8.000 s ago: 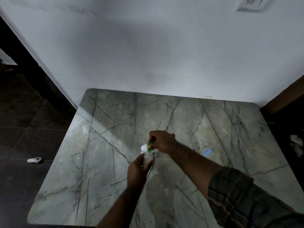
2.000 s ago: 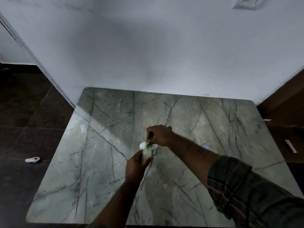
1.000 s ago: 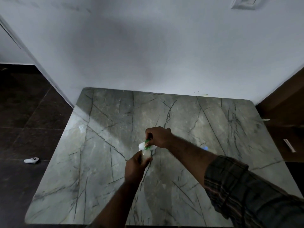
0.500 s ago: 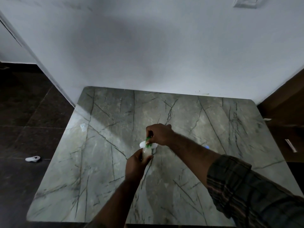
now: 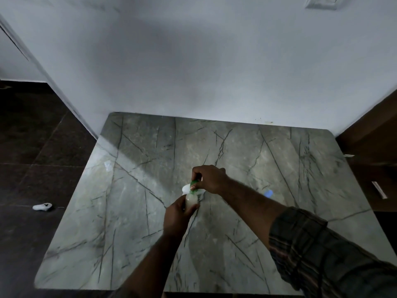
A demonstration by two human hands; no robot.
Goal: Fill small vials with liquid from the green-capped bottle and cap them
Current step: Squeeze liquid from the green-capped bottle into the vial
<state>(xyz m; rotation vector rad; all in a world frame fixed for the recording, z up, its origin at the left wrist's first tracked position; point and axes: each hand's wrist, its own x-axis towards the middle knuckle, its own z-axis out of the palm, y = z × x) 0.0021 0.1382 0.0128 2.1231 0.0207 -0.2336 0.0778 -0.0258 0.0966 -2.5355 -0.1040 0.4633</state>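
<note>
Clamped on the green cap [image 5: 194, 184], my right grip [image 5: 211, 178] pinches it from above. My left grip [image 5: 177, 216] is wrapped round the pale bottle [image 5: 191, 201] just below, holding it upright at the middle of the counter [image 5: 279, 160]. I judge the step in hand to be turning the cap. Procedure: hold the left grip rigid, rotate the right only, and keep the bottle vertical to prevent spillage. A white object [image 5: 185, 187] sits just behind the bottle. A small blue item [image 5: 268, 193] lies well apart to the right.

Grey veined marble table [image 5: 133, 211], white wall [image 5: 193, 61], dark tiled floor [image 5: 32, 168]
</note>
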